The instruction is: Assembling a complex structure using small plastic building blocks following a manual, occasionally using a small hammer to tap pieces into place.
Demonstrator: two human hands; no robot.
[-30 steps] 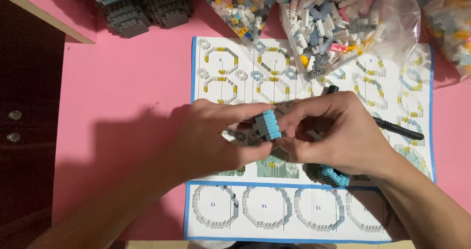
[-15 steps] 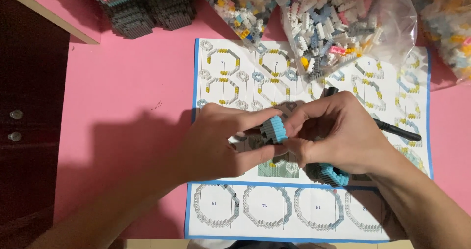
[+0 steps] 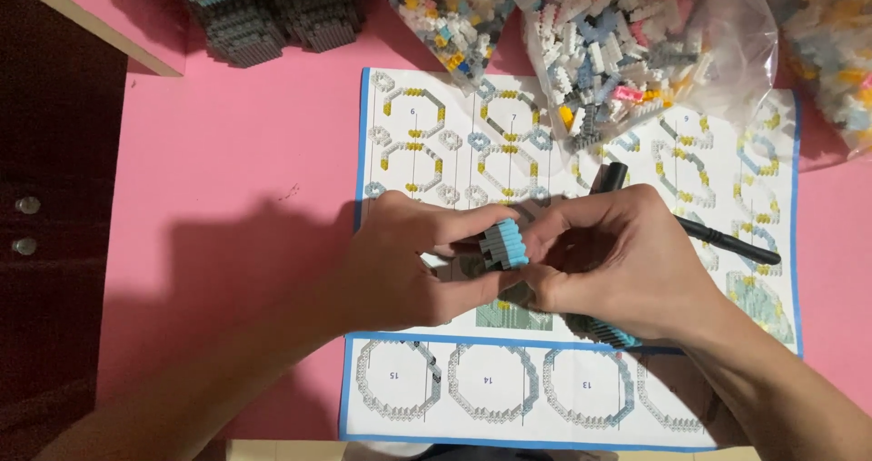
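A small grey-and-blue micro-brick assembly [image 3: 504,244] is being pinched between the left hand [image 3: 404,266] and the right hand [image 3: 622,261], over the middle of the instruction sheet [image 3: 436,138]. It is lying at 3 o'clock from the left hand and 9 o'clock from the right, its long axis running roughly 12 to 6; both hands are equally near. Fingers of both hands are being pressed together on it. A black tool [image 3: 718,237] and a bag of loose bricks [image 3: 636,48] are being left at 1 o'clock.

Bright overhead light, sharp focus; soft arm shadow falls left on pink table [image 3: 227,152].
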